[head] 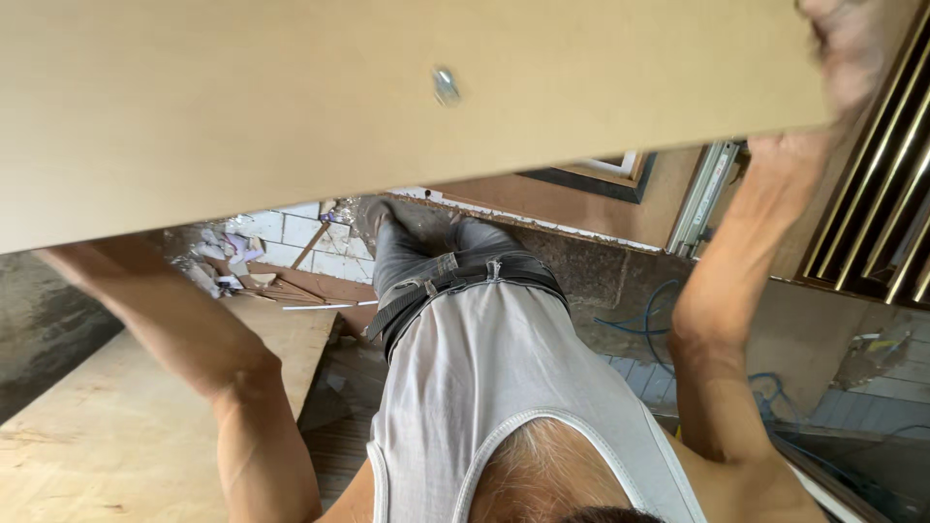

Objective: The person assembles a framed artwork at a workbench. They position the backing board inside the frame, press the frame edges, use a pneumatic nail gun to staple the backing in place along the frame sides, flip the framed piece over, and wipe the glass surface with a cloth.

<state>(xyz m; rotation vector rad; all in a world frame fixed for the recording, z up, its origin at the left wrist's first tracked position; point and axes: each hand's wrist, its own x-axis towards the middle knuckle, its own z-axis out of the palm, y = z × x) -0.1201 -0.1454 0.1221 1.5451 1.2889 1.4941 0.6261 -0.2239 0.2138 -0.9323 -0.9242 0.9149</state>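
Head view, looking down the body. A tan board [291, 116] is spanning the upper frame from 9 to 2 o'clock, carrying a metal fitting [447, 86] near 12 o'clock. The right hand [838, 58], blurred, is gripping the board's end at 1 o'clock. The left arm is reaching up behind the board at 9 o'clock; its hand is hidden, so its grip cannot be told. A plywood sheet [116, 426] is lying at 8 o'clock
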